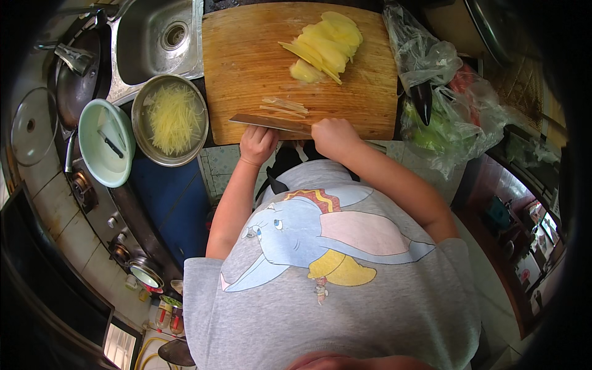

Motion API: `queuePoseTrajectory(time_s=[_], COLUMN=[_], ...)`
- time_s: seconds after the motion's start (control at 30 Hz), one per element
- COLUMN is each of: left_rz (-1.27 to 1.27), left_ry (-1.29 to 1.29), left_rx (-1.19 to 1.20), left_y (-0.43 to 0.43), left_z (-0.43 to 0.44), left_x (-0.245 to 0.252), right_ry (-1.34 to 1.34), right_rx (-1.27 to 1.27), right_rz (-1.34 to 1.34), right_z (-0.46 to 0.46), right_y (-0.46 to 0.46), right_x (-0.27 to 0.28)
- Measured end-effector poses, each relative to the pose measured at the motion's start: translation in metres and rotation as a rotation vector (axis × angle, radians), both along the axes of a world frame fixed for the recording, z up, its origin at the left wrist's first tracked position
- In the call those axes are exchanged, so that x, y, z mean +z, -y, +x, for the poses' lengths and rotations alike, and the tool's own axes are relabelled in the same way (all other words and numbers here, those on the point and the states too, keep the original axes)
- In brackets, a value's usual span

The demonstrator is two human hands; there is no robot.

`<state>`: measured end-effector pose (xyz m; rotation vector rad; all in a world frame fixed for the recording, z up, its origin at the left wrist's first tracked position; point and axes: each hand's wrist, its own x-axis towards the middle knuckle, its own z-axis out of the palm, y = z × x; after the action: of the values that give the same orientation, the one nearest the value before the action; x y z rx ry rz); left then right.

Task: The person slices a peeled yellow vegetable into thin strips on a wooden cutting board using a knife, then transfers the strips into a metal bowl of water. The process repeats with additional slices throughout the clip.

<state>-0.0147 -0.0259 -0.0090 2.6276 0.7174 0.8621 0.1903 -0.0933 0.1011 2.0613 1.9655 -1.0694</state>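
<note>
My right hand (336, 137) is closed on the handle of a kitchen knife (273, 123), whose broad blade lies across the near part of a wooden cutting board (249, 60). Against the blade's near side, my left hand (259, 144) has its fingers bent down at the board's front edge; what lies under them is hidden. Thin pale strips (284, 106) rest just beyond the blade. Farther back is a pile of thin yellow slices, apparently potato (328, 41). A metal bowl (138, 138) to the left holds fine yellow shreds (175, 120).
A green plastic basin (85, 148) holding a black-handled knife (111, 144) stands left of the metal bowl. Behind them are a steel sink (138, 51) and a wok (78, 97). Plastic bags (481, 125) with green vegetables and a dark eggplant (421, 104) lie right of the board.
</note>
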Motion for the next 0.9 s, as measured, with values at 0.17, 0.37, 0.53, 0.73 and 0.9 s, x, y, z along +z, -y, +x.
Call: queuePoseTrajectory(time_s=[0.17,0.37,0.53,0.73,0.9], left_rz=[-0.024,-0.009,-0.037,-0.025,-0.029], left_ry=[-0.001,0.007,0.019,0.004,0.023], left_rx=[-0.035,-0.048,-0.056,-0.031,-0.041], left_y=[-0.002,-0.005,-0.004,-0.001,-0.001], left_z=[0.000,0.003,0.001,-0.002,-0.001], left_x=[0.002,0.007,0.008,0.005,0.006], right_ry=[0.069,0.013,0.012,0.034,0.043], right_rx=[0.030,0.001,-0.043,0.018,0.010], right_rz=[-0.036,-0.080,-0.067,-0.047,-0.064], right_z=[-0.004,-0.003,0.003,0.000,-0.003], right_y=[-0.011,-0.028,-0.014,-0.005,-0.007], right_x=[-0.003,-0.011,-0.005,0.005,0.005])
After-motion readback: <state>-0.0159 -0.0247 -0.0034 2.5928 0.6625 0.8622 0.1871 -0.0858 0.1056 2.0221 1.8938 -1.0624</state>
